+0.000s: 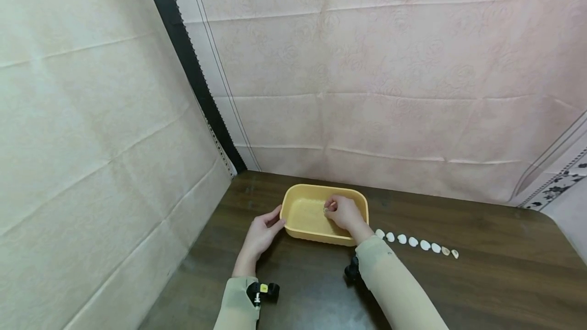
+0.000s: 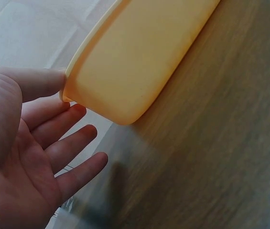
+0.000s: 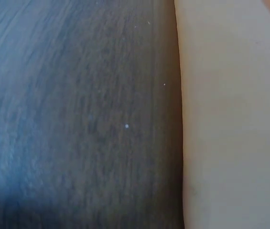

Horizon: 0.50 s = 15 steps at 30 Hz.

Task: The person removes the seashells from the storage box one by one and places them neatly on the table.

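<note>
A yellow plastic basin [image 1: 302, 214] stands on the wooden table. My left hand [image 1: 260, 236] pinches its left end by the rim, thumb on one side and index finger on the other, as the left wrist view shows; the other fingers [image 2: 80, 174] spread free of it. Reaching over the near right side, my right hand [image 1: 345, 213] is inside the basin with its fingers curled. A small pale shell [image 1: 325, 210] shows at its fingertips. In the right wrist view only the basin's outer wall [image 3: 235, 119] and the table appear, with that hand out of sight.
Several white shells [image 1: 413, 242] lie in a slanting row on the table [image 1: 495, 269], just right of the basin and partly behind my right wrist at its left end. Pale cloth hangings [image 1: 390, 90] rise behind the table and on its left.
</note>
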### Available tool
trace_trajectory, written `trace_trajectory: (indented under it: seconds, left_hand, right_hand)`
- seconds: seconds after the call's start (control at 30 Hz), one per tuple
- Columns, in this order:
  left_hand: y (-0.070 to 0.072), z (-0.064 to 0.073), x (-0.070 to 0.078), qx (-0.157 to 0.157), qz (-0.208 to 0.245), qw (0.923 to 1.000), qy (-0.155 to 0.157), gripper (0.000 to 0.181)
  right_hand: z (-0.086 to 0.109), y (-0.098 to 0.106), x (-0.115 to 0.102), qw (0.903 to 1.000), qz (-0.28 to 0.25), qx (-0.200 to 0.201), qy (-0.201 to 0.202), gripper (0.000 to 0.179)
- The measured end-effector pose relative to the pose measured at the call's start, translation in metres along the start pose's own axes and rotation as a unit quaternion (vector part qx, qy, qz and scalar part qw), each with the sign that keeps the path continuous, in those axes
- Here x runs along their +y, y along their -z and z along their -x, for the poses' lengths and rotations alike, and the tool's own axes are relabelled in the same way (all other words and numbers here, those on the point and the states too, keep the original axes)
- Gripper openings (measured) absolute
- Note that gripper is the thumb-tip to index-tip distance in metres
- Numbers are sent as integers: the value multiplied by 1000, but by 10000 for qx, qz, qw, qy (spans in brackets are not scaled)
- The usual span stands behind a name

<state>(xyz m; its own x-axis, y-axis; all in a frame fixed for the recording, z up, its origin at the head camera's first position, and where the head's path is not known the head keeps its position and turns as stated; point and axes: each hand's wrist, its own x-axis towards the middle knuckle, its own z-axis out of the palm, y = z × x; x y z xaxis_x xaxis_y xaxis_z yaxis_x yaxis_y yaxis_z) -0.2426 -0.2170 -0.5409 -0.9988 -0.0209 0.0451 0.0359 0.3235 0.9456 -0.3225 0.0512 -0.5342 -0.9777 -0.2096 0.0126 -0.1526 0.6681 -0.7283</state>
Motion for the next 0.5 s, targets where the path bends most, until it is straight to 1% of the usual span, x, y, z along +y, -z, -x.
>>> trace_trajectory:
  seconds: [0.17, 0.33, 0.5]
  left_hand:
    - [0, 0, 0, 3, 8, 10000, -1, 50]
    - [0, 0, 0, -5, -13, 10000, -38, 50]
    - [1, -1, 0, 16, -7, 10000, -22, 50]
  right_hand:
    - [1, 2, 0, 9999, -145, -6, 18, 12]
    - [0, 5, -1, 9983, -556, 101, 112, 12]
    - [1, 11, -9, 9957, -898, 127, 187, 13]
